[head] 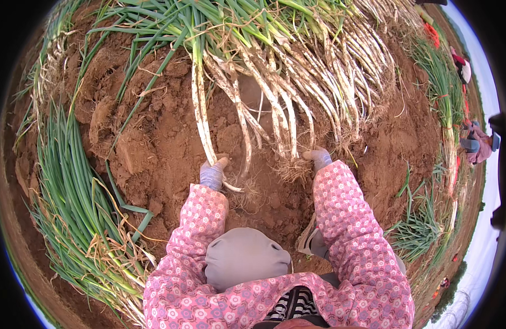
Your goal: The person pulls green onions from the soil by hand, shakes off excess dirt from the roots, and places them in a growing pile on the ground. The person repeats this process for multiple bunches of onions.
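My left hand, in a dirty pale glove, is closed around the lower white stems of a green onion whose green leaves point away from me. My right hand, gloved as well, is beside the root ends of other green onions; whether it grips any of them is hard to tell. A large heap of green onions with soil on the white stems lies in front of both hands, roots towards me. Several loose stems lie between my hands over the soil.
Brown cloddy soil surrounds the hands. A pile of green onions lies at the left. Tied bundles lie at the right, where a person in a blue hat crouches and another person is farther off. My knee is close below my hands.
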A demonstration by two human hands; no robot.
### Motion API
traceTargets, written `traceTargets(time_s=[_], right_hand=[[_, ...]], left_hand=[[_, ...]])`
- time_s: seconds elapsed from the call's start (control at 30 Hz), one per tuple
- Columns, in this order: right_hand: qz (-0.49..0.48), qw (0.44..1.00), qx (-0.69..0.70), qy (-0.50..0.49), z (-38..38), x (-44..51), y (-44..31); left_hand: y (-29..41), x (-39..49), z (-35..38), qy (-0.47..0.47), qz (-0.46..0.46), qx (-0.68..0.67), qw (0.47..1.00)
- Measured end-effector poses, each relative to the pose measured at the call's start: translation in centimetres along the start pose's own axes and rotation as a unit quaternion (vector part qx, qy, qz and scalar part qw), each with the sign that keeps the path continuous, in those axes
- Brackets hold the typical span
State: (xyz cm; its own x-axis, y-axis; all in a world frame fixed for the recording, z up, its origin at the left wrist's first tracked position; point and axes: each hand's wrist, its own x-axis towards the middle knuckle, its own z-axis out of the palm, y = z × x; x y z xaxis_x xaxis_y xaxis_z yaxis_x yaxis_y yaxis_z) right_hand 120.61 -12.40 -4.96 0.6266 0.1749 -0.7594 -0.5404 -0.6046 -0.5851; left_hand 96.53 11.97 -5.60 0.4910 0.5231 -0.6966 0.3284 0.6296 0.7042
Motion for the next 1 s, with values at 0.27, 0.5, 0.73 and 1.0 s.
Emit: traceTargets(time_s=[0.27, 0.5, 0.73, 1.0], right_hand=[[0.061, 0.936, 0.29, -0.191, 2.1, -3.4, -2.9], [-0.186, 0.953, 0.116, -0.207, 5.2, -7.5, -3.1], [0.031, 0.885, -0.448, -0.12, 6.9, -8.4, -2.2], [-0.04, 0.992, 0.098, -0.072, 10.3, -7.2, -5.7]], left_hand=[[-0.7, 0.2, 0.8, -0.085, -0.085, -0.137, 0.983], [0.6, -1.4, 3.8, -0.203, -0.096, -0.155, 0.962], [0.0, -0.1, 3.9, -0.08, -0.037, 0.02, 0.996], [-1.0, -0.6, 5.8, -0.141, -0.035, -0.142, 0.979]])
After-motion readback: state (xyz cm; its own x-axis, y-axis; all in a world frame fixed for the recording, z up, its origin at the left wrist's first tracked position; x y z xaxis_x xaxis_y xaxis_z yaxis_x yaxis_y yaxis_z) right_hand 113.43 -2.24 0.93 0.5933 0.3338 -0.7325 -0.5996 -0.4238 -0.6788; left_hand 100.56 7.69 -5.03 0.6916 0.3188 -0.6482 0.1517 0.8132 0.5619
